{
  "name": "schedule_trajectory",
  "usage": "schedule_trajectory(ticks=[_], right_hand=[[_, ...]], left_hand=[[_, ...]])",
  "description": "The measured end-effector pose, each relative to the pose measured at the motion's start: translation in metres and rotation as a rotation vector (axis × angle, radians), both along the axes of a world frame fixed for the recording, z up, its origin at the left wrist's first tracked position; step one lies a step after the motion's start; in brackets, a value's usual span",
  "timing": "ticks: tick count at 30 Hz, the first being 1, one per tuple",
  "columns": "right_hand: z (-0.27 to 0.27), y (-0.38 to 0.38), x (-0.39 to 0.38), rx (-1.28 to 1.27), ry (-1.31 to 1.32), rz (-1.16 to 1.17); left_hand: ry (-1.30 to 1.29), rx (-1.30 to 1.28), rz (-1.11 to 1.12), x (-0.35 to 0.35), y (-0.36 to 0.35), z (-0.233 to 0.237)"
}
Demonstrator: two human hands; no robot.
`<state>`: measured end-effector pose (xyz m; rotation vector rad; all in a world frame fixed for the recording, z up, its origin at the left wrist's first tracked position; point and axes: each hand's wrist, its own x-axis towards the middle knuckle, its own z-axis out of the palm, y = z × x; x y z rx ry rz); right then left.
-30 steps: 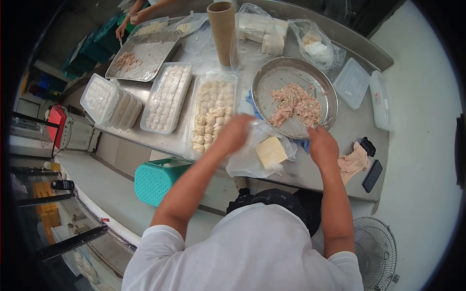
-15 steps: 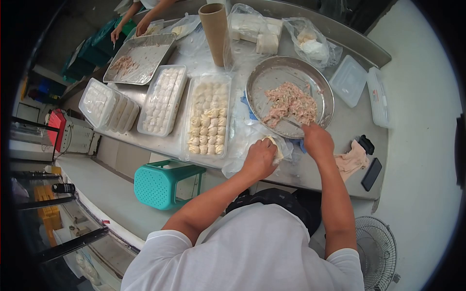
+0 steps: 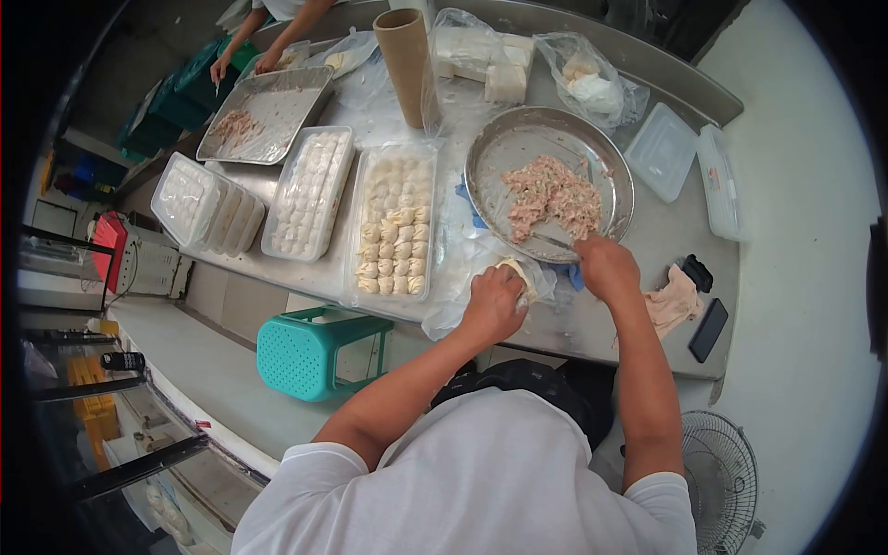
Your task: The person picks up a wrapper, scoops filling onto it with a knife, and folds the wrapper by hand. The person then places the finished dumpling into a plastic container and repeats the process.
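Observation:
My right hand (image 3: 608,269) is closed around a thin metal spatula (image 3: 553,241). Its blade lies inside the near rim of a round metal pan (image 3: 490,199), beside a mound of minced meat filling (image 3: 555,196) flecked with green. Left of the pan's near edge, my left hand (image 3: 496,301) has its fingers curled over pale dumpling wrappers (image 3: 527,282), mostly hidden beneath it. These rest on crumpled clear plastic (image 3: 448,314). Further left stands a clear tray (image 3: 356,294) with rows of folded dumplings (image 3: 393,250), the nearer rows yellower than the farther ones.
More filled plastic boxes (image 3: 305,199) and a rectangular metal tray (image 3: 291,106) stand left. Behind are a cardboard tube (image 3: 403,69) and bagged white blocks (image 3: 504,81). A phone (image 3: 709,330) and cloth (image 3: 671,301) lie right. A teal stool (image 3: 301,356) stands below. Another person's hands (image 3: 268,60) work at far left.
The spatula has shifted slightly and more of its blade now shows below the filling. My left hand stays on the wrappers almost unmoved.

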<state>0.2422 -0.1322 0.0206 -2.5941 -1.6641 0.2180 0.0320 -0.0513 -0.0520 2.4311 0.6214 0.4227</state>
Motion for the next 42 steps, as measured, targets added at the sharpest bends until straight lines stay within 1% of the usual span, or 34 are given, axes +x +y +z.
schedule_trajectory(ticks=[2,3,4,5,6,8,9,11,12,14,15,17,18,20,22,25,28,31,33,35,36,37,39,40,41,42], right_hand=[[-0.01,-0.001,0.001,0.09,0.112,0.12],[-0.009,-0.001,0.002,0.09,0.111,0.124],[-0.007,-0.001,0.004,0.11,0.17,0.12],[-0.006,-0.001,0.006,0.131,0.229,0.116],[-0.006,-0.002,0.008,0.132,0.227,0.118],[-0.004,-0.009,0.013,0.25,0.395,0.083],[-0.005,-0.012,0.01,0.247,0.392,0.083],[-0.01,-0.019,0.002,0.418,0.482,-0.012],[-0.016,-0.022,-0.003,0.416,0.479,-0.013],[-0.035,-0.027,-0.017,0.597,0.671,-0.141],[-0.041,-0.028,-0.024,0.596,0.669,-0.144],[-0.052,-0.029,-0.039,0.618,1.149,-0.326],[-0.06,-0.027,-0.047,0.619,1.149,-0.328],[-0.074,-0.024,-0.064,0.801,1.316,-0.348],[-0.076,-0.022,-0.075,0.803,1.345,-0.381],[-0.076,-0.024,-0.082,0.795,1.295,-0.418],[-0.073,-0.028,-0.081,0.797,1.239,-0.413],[-0.073,-0.028,-0.085,0.825,1.278,-0.414],[-0.079,-0.027,-0.09,0.84,1.344,-0.387],[-0.086,-0.026,-0.093,0.794,1.295,-0.383],[-0.087,-0.026,-0.094,0.75,1.246,-0.379],[-0.083,-0.024,-0.095,0.755,1.244,-0.375],[-0.073,-0.025,-0.1,0.747,1.154,-0.372],[-0.068,-0.027,-0.1,0.746,1.158,-0.368],[-0.061,-0.027,-0.099,0.729,0.936,-0.264],[-0.054,-0.026,-0.101,0.706,0.718,-0.159]], left_hand=[[-0.023,-0.007,-0.014,0.0,0.002,-0.001],[-0.013,-0.024,-0.036,-0.001,0.002,0.002],[-0.003,-0.04,-0.058,-0.002,0.003,0.005],[-0.003,-0.039,-0.055,-0.002,0.002,0.007],[0.013,-0.042,-0.016,0.0,0.0,0.009],[0.022,-0.046,0.021,0.004,-0.001,0.012],[0.04,-0.032,0.024,0.004,-0.002,0.013],[0.058,-0.023,0.026,0.004,-0.004,0.011],[0.035,-0.029,0.044,0.005,-0.003,0.006],[0.01,-0.038,0.058,0.005,-0.002,0.003],[0.016,-0.061,0.05,0.004,0.0,0.002],[0.023,-0.082,0.042,0.004,0.002,0.002],[0.019,-0.087,0.033,0.004,0.003,0.002],[0.016,-0.091,0.022,0.002,0.002,0.006],[0.02,-0.083,0.023,0.003,-0.001,0.013],[0.053,-0.02,0.043,0.007,-0.004,0.01],[0.03,-0.034,0.078,0.009,-0.004,0.007],[0.074,-0.072,0.055,0.009,0.001,0.004],[0.053,-0.089,0.075,0.009,0.004,0.0],[0.031,-0.103,0.093,0.007,0.012,-0.011],[-0.16,-0.23,0.102,0.001,0.023,-0.023],[-0.351,-0.354,0.108,-0.006,0.036,-0.025],[-0.443,-1.264,0.282,-0.029,0.06,-0.026],[-0.715,-1.539,0.201,-0.045,0.07,-0.015],[-1.001,-1.797,0.106,-0.056,0.077,-0.003],[-1.009,-1.787,0.117,-0.06,0.08,0.01]])
